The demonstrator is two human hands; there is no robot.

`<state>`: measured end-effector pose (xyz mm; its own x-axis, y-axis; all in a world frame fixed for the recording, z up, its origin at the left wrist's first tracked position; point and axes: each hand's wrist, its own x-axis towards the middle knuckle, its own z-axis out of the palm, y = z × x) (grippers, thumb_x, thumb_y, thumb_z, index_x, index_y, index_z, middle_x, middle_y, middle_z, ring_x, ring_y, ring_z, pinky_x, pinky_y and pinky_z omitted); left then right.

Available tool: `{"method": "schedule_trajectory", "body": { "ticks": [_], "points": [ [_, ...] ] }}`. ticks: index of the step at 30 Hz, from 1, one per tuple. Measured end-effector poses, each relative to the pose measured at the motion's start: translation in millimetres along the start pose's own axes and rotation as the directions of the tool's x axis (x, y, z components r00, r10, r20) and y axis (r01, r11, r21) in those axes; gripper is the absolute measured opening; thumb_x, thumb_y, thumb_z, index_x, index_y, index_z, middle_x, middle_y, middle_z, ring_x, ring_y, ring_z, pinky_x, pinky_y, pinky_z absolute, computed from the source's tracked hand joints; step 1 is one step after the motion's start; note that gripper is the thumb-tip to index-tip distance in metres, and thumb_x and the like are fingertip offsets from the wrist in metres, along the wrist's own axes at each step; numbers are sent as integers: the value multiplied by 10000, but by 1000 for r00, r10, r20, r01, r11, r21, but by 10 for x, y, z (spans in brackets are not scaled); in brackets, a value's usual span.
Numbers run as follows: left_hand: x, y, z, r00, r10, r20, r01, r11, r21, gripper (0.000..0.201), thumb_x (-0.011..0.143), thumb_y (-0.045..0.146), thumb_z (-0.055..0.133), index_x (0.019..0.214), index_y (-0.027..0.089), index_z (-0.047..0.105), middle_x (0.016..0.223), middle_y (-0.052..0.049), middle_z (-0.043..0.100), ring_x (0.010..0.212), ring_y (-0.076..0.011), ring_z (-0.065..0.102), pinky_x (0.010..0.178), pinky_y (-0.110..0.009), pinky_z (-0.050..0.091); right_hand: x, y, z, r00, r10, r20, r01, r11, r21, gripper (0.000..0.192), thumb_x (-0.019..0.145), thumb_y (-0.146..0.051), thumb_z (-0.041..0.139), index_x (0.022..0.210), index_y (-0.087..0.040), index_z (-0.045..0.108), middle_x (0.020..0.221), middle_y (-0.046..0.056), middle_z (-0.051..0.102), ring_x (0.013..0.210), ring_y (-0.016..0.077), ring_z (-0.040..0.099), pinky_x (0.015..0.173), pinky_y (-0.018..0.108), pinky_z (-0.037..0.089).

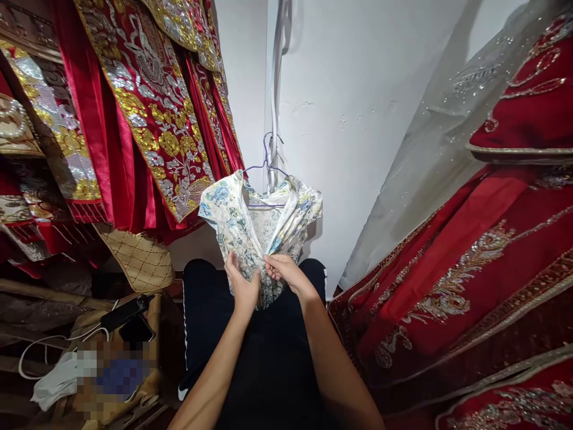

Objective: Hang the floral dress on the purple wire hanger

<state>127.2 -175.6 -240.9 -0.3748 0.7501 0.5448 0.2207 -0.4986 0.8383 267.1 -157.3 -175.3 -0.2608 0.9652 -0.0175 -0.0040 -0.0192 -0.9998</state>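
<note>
- Left hand (pixel 243 285) closed on lower front of floral garment (pixel 259 230); grip pinching cloth at one edge of the opening.
- Right hand (pixel 283 270) just beside, fingertips pressed together on the opposite edge.
- Above both grips: garment hung on wire hanger (pixel 267 169), upper front gaping open, collar spread.
- Left of the grips, higher up: red embroidered robes (pixel 147 113); to the right, more red gowns (pixel 470 286).
- Judged: front closing barely started; edges gathered low down, upper part unfastened.

no readable text, labels, brands or numbers anywhere in view
</note>
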Motion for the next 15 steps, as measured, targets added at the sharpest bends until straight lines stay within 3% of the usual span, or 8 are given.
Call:
{"method": "schedule_trajectory", "body": {
  "ticks": [5, 10, 15],
  "points": [
    [-119, 131, 150, 970, 1, 245, 7, 1000, -30, 800, 890, 229, 630, 1547, 263, 175, 1438, -161, 462, 1374, -284, 469, 1169, -487, 381, -37, 39, -149, 997, -18, -81, 22, 998, 54, 481, 738, -623, 740, 639, -168, 620, 529, -23, 515, 479, 90, 425, 456, 233, 283],
    [10, 159, 332, 915, 102, 389, -84, 994, -63, 559, 915, 234, 586, 1433, 244, 377, 1294, -138, 587, 1206, -256, 596, 1037, -437, 479, -93, 106, -233, 965, -36, -260, 80, 984, 162, 457, 699, -606, 776, 718, -159, 681, 592, -10, 560, 490, 77, 408, 457, 229, 260],
    [93, 183, 455, 874, 145, 464, -135, 989, -55, 202, 874, 142, 518, 1063, 207, 547, 938, -49, 649, 904, -206, 643, 828, -340, 504, -218, 91, -284, 987, -83, -137, 91, 994, 53, 422, 777, -567, 724, 824, -147, 740, 647, 19, 629, 494, 71, 428, 468, 221, 286]
  ]
}}
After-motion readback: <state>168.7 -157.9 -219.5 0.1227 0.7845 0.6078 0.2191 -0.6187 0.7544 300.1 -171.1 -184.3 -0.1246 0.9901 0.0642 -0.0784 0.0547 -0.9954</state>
